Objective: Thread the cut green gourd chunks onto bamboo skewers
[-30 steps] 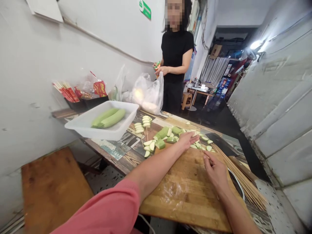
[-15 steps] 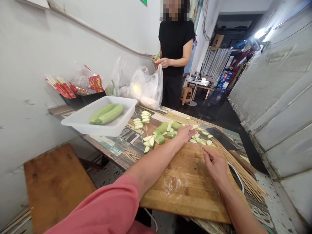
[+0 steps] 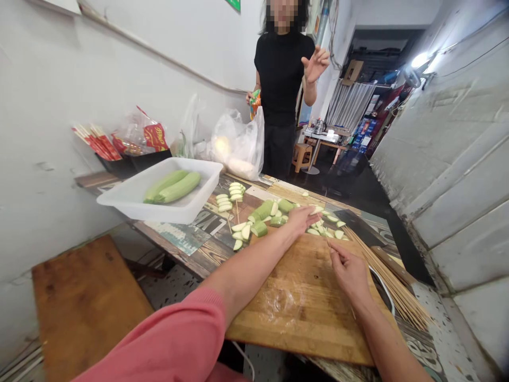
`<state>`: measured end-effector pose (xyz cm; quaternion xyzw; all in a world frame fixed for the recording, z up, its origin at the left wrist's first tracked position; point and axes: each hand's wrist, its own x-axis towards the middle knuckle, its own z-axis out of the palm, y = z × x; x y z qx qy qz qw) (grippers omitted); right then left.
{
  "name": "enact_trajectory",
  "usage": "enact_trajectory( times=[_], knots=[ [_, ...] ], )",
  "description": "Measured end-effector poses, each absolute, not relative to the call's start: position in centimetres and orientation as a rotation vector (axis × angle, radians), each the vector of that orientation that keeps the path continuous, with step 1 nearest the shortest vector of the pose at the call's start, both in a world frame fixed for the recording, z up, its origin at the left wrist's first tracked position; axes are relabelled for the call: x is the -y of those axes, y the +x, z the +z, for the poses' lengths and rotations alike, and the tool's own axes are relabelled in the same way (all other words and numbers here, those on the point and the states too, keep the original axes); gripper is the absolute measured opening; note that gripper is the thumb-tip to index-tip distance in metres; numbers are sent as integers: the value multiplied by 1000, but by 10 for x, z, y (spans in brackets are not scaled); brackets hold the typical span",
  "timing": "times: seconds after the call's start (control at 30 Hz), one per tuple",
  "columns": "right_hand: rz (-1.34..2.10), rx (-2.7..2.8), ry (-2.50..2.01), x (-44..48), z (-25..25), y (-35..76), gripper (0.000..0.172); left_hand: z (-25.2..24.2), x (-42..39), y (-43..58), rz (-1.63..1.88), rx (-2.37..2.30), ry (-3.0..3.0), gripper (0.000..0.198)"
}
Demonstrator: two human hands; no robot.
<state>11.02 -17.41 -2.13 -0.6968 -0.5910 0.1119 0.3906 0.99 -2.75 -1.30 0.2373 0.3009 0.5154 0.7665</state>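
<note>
We note the co-worker's hand (image 3: pixel 316 66) now raised; work appears unaffected. The left hand (image 3: pixel 300 220), part-closed, holds a slice (image 3: pixel 316 210) beyond the board (image 3: pixel 314 302); the right hand (image 3: pixel 352 269) pinches a skewer (image 3: pixel 325 232).

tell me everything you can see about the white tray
The white tray is shallow, roughly rectangular, with sloping walls and rounded corners; it looks like plastic. It sits upright and uncovered on the left of the table. Two long green squash lie side by side inside it. Whether it touches the black container behind is unclear.
</note>
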Motion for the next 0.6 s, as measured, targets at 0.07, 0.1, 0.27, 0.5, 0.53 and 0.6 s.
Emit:
enact_trajectory(
  times=[0.07,0.1,0.27,0.5,0.53,0.6],
  knots=[
    [275,1509,-1765,174,-21,110,46,-11,30,10,1112,-656,526,3],
    [268,1514,-1764,175,-20,110,46,-10,30,9,1109,-660,530,2],
    [294,1515,-1772,176,-17,109,48,-9,32,10,1086,-662,544,4],
    [482,1443,-1693,174,-20,110,52,-14,28,12,1052,-638,529,9],
    [539,1421,-1667,174,-21,111,53,-14,28,12,1051,-633,522,8],
    [598,1387,-1599,173,-23,112,53,-13,28,12,1051,-614,511,6]
  ],
)
